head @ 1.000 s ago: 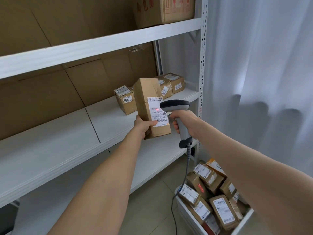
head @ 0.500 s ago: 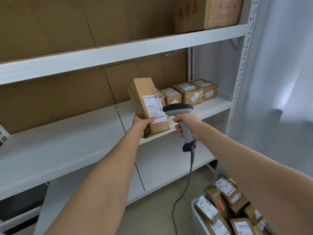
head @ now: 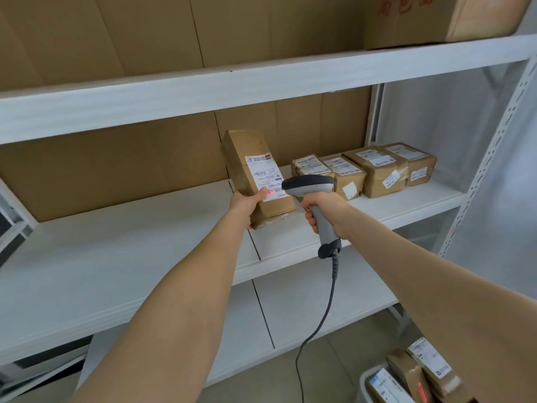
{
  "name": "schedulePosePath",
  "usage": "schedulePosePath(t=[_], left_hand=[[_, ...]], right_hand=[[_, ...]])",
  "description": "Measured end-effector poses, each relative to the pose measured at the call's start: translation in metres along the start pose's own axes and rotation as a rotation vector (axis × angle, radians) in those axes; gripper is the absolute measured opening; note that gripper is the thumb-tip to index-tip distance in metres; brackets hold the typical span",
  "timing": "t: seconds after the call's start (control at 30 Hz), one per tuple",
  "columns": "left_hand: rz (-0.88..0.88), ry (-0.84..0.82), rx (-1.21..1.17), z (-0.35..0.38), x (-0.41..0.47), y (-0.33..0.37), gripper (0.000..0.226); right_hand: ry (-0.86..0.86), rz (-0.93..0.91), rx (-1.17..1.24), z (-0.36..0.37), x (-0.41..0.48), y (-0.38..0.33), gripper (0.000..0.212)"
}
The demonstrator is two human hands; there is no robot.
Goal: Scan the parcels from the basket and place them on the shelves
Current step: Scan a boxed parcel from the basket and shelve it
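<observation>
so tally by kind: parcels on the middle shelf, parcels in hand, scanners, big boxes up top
shelf parcels on middle shelf: 4
held parcel in left hand: 1
scanner in right hand: 1
big box on top shelf: 1
total: 7

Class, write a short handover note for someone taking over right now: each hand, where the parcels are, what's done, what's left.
Left hand grips the tall parcel at the middle shelf. Right hand holds the scanner, red light on the parcel's label.
Done: four parcels sit on that shelf, right end.
Left: shelve this parcel, then scan and shelve those in the basket.
</observation>
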State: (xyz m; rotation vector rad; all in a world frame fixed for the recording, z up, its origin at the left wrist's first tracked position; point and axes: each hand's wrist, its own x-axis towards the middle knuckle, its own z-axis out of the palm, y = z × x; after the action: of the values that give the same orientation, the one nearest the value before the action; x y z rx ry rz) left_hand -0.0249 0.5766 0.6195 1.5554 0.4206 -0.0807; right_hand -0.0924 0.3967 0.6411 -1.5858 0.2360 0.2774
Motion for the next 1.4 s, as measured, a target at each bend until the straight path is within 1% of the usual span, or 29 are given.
schedulePosePath(t=[0.17, 0.4, 0.63, 0.8, 0.87, 1.03, 1.2, 1.3, 1.4], left_hand=[[-0.029, -0.016, -0.008, -0.002, 0.034, 0.002, 0.065], [-0.069, -0.049, 0.053, 0.009, 0.062, 0.001, 0.066], [-0.122, -0.059, 0.081, 0.017, 0.087, -0.001, 0.063], [-0.248, -0.142, 0.087, 0.028, 0.096, -0.008, 0.051], [-0.273, -0.160, 0.084, 0.036, 0.096, -0.011, 0.046], [-0.328, -0.175, 0.103, 0.057, 0.096, -0.016, 0.049], [-0.365, -0.157, 0.128, 0.068, 0.088, -0.015, 0.036], [-0.301, -0.103, 0.189, 0.073, 0.080, -0.012, 0.041], [-0.107, 0.019, 0.248, 0.081, 0.083, -0.007, 0.041]], right_hand=[[0.018, 0.018, -0.001, 0.012, 0.030, -0.007, 0.007], [0.036, 0.043, -0.018, 0.013, 0.060, -0.009, 0.007], [0.063, 0.057, 0.028, 0.009, 0.082, -0.007, 0.006], [0.139, 0.067, 0.081, 0.000, 0.089, -0.007, 0.009], [0.162, 0.056, 0.106, -0.007, 0.090, -0.007, 0.010], [0.212, 0.073, 0.152, -0.025, 0.093, -0.002, 0.013], [0.228, 0.082, 0.194, -0.042, 0.094, 0.006, 0.017], [0.237, 0.075, 0.212, -0.051, 0.089, 0.011, 0.020], [0.237, 0.071, 0.227, -0.059, 0.081, 0.014, 0.020]])
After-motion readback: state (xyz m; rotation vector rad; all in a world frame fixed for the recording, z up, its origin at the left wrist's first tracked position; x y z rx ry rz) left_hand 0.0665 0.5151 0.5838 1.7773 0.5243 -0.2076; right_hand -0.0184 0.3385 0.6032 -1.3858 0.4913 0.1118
